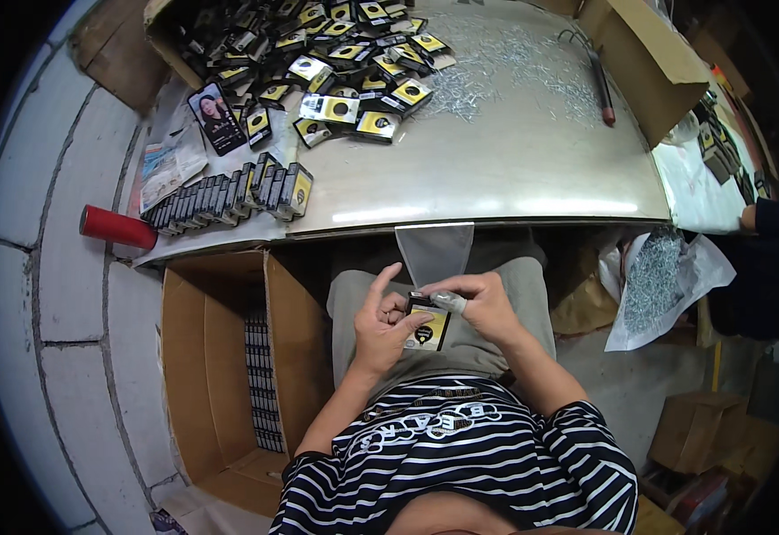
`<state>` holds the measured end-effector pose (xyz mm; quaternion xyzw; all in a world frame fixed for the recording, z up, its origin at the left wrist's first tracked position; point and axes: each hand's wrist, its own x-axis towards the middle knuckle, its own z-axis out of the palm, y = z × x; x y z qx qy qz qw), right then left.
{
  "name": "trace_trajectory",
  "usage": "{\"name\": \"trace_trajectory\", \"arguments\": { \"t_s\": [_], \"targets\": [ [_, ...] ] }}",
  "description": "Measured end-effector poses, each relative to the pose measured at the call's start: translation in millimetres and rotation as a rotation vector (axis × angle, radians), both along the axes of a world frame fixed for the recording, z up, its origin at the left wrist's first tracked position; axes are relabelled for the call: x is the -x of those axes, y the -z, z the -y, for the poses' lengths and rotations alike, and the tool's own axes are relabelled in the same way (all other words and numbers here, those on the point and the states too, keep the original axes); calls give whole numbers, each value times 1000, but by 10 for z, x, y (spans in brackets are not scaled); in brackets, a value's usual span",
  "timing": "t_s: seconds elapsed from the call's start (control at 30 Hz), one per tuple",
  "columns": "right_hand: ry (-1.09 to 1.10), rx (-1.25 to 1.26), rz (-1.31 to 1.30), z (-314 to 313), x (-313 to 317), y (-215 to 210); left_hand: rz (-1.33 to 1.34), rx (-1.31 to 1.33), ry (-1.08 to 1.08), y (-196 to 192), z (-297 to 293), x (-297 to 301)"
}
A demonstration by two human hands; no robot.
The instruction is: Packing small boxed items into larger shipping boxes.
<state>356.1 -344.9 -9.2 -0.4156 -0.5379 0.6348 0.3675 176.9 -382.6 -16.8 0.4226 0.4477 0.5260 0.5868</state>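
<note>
L hand (pixel 379 330) is clamped on a small flat black-and-yellow cardboard box (pixel 436 333), thumb across its front face, index finger raised clear. Box is approx. upright over the lap, b/w the two hands, yellow face up. R hand (pixel 489 308) is at the box's top end, thumb & index close together there; can't tell if they pinch the box itself or sth small. R thumb area has a pale, see-through wrap or scrap, too blurred to ID.

Just beyond the grip, a grey translucent plastic sheet (pixel 434 251) hangs off the edge of a shiny pale metal-topped table (pixel 514 169). Farther fwd & left: a big heap of similar black-and-yellow boxes (pixel 345 80), a lit black smartphone (pixel 217 120) propped nr it, plus a leaning row of boxes (pixel 229 194) along the near edge. Red cylinder (pixel 118 227) at the row's far-left end.

Left of & below grip: open brown cardboard carton (pixel 202 357) w/ boxes stacked inside. Fwd & right: loose silvery metal bits (pixel 461 94) + a long dark tool w/ reddish handle end (pixel 605 94). Right of grip: open white bag (pixel 666 276) of similar bits; past it, another person's dark sleeve (pixel 774 234).
</note>
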Motion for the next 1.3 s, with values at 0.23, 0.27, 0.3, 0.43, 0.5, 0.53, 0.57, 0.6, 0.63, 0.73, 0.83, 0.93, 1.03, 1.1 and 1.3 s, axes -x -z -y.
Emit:
{"name": "trace_trajectory", "arguments": {
  "t_s": [0.23,0.27,0.3,0.43,0.5,0.53,0.57,0.6,0.63,0.73,0.83,0.93,1.03,1.1,1.3],
  "targets": [
    [75,-340,51,-147,144,-59,-296,-137,-121,-200,-416,94],
    [37,-418,164,-319,115,-21,-554,-183,-190,-265,-560,182],
    [-3,-495,277,-507,73,-1,-856,-358,-220,-289,-765,369],
    [318,-655,682,-1968,-303,7,-1632,-672,-256,-614,-1686,640],
    [386,-760,903,-2499,-451,51,-1703,-771,-10,-679,-2048,390],
    [378,-769,892,-2596,-438,128,-1772,-695,64,-603,-2211,290],
    [285,-816,962,-2655,-422,177,-1837,-618,137,-489,-2376,217],
    [191,-863,1032,-2694,-418,232,-1846,-611,126,-372,-2539,217],
    [96,-904,1112,-2717,-479,264,-1853,-534,129,-237,-2714,185],
    [220,-839,1264,-2511,-710,213,-1783,-458,79,-186,-2903,203],
    [137,-736,1087,-2249,-867,100,-1626,-476,-19,-191,-2943,303],
    [155,-727,1020,-2146,-900,175,-1192,-587,-104,-266,-2926,450],
    [266,-815,1047,-2172,-840,314,-875,-547,-142,-307,-2535,270],
    [299,-907,1088,-2163,-750,311,-720,-522,-148,-359,-2146,116],
    [156,-731,800,-1794,-495,137,-78,-22,-136,187,-1421,249]
  ]
}}
